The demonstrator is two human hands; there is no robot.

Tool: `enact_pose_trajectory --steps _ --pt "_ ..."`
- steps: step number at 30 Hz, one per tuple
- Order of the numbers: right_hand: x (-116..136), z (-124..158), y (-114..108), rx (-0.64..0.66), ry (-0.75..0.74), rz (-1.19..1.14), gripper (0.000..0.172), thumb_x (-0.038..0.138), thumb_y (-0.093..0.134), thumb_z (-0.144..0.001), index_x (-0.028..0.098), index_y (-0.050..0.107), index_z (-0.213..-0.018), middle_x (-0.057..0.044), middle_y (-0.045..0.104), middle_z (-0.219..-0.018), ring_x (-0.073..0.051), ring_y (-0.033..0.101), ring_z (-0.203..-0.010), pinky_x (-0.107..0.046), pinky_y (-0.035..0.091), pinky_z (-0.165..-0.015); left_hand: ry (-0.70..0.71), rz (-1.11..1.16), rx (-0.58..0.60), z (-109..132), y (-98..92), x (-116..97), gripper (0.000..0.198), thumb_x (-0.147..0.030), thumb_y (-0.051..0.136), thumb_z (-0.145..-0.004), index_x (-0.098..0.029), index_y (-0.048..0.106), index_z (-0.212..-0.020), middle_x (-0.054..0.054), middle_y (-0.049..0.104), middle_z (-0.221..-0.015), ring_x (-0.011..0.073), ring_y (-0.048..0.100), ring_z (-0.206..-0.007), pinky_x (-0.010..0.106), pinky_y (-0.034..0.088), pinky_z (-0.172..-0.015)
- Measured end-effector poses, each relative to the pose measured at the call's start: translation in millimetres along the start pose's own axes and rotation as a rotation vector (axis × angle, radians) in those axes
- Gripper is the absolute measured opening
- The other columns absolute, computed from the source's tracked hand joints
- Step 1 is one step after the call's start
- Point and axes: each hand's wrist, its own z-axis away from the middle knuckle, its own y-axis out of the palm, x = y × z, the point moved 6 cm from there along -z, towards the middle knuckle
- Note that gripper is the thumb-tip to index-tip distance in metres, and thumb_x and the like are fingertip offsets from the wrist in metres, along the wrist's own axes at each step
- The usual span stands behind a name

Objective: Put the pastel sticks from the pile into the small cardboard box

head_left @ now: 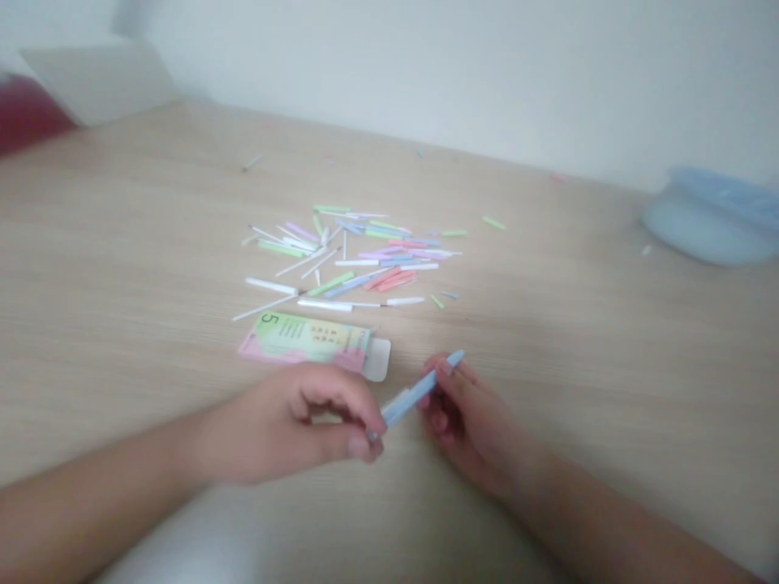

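Note:
A light blue pen [415, 397] is held at a slant between my two hands, its tip end pointing up to the right. My left hand [316, 426] pinches its lower end between thumb and fingers. Near the upper end, the thumb and fingers of my right hand [466, 414] are closed on the same pen. Just beyond my left hand lies a flat green, yellow and pink box [310, 339] marked with a 5, its white end flap open. Behind the box is a loose pile of pen parts: red tubes [391, 280], green tubes [332, 284], white tubes [325, 306], blue and purple pieces.
A pale blue pouch [709, 219] lies at the right by the wall. At the far left stand a whitish panel [106, 81] and a dark red object [30, 113]. Small scraps are scattered along the back of the wooden table [608, 341].

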Motion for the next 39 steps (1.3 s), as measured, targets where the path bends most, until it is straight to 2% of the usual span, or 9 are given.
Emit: enact_pose_trajectory --steps 4,10,19,22,25,28,30,35,39 --pt "-4 -2 0 0.026 0.101 -0.131 0.038 0.046 0.092 -0.079 0.018 0.067 -0.084 0.005 0.068 -0.065 -0.004 0.057 -0.047 -0.011 0.047 -0.044 -0.013 0.203 0.017 -2 -6.2 3 0.015 -0.032 0.075 -0.097 -0.019 0.071 -0.102 0.004 0.082 -0.088 0.0147 0.077 -0.083 0.024 0.06 -0.078" --pt "-5 -2 1 0.004 0.095 -0.139 0.037 0.043 0.095 -0.076 0.018 0.069 -0.085 0.005 0.07 -0.068 -0.006 0.065 -0.056 -0.011 0.055 -0.053 -0.069 0.245 0.029 -4 -6.1 14 0.016 -0.031 0.073 -0.099 -0.017 0.066 -0.095 0.003 0.078 -0.081 0.0139 0.074 -0.076 0.026 0.06 -0.075" --pt "0 0 -1 0.008 -0.009 -0.167 0.032 0.042 0.093 -0.079 0.019 0.074 -0.09 0.003 0.072 -0.07 -0.006 0.065 -0.058 -0.013 0.056 -0.054 -0.02 0.201 0.009 -3 -18.0 20 0.045 -0.042 0.081 -0.09 -0.025 0.067 -0.129 0.008 0.077 -0.104 0.0214 0.077 -0.09 0.036 0.062 -0.084" --pt "3 -2 -6 -0.04 -0.036 -0.128 0.033 0.041 0.095 -0.076 0.019 0.076 -0.092 0.001 0.074 -0.074 -0.008 0.067 -0.06 -0.016 0.058 -0.055 -0.017 -0.013 -0.103 -3 -25.7 18 0.039 -0.047 0.076 -0.093 -0.02 0.069 -0.12 0.007 0.076 -0.093 0.0192 0.075 -0.079 0.031 0.062 -0.073" --pt "12 -5 -16 -0.105 -0.097 -0.038 0.034 0.039 0.096 -0.073 0.02 0.076 -0.092 0.0 0.075 -0.076 -0.011 0.069 -0.063 -0.021 0.059 -0.058 0.134 -0.517 -0.263 2 -39.4 -1 0.041 -0.046 0.07 -0.096 -0.02 0.067 -0.128 0.006 0.073 -0.095 0.0163 0.068 -0.075 0.027 0.057 -0.067" --pt "26 -7 -28 -0.159 -0.181 0.14 0.033 0.04 0.096 -0.074 0.022 0.075 -0.092 -0.001 0.078 -0.08 -0.015 0.073 -0.071 -0.026 0.06 -0.065 0.253 -1.147 -0.265 4 -45.3 -17 0.052 -0.051 0.073 -0.091 -0.024 0.064 -0.134 0.011 0.071 -0.12 0.0289 0.069 -0.106 0.043 0.056 -0.091" --pt "34 -7 -34 -0.168 -0.223 0.341 0.032 0.044 0.093 -0.077 0.023 0.075 -0.094 -0.003 0.079 -0.084 -0.017 0.073 -0.075 -0.03 0.06 -0.069 0.196 -1.382 -0.206 0 -51.7 -13 0.059 -0.058 0.067 -0.093 -0.024 0.059 -0.141 0.014 0.065 -0.138 0.0373 0.061 -0.126 0.055 0.049 -0.105" --pt "48 -4 -41 -0.23 -0.345 0.891 0.028 0.049 0.082 -0.086 0.024 0.077 -0.098 -0.002 0.075 -0.077 -0.019 0.067 -0.068 -0.033 0.053 -0.065 -0.012 -1.53 -0.173 -9 -67.5 8 0.081 -0.075 0.051 -0.096 -0.016 0.046 -0.153 0.019 0.054 -0.155 0.0411 0.052 -0.139 0.059 0.044 -0.112" --pt "48 -3 -36 -0.215 -0.405 1.012 0.023 0.047 0.078 -0.09 0.026 0.078 -0.099 -0.001 0.072 -0.076 -0.02 0.063 -0.067 -0.034 0.05 -0.065 -0.008 -1.547 -0.165 -10 -68.2 13 0.071 -0.071 0.045 -0.101 -0.019 0.049 -0.15 0.016 0.06 -0.149 0.0382 0.057 -0.134 0.055 0.044 -0.111"
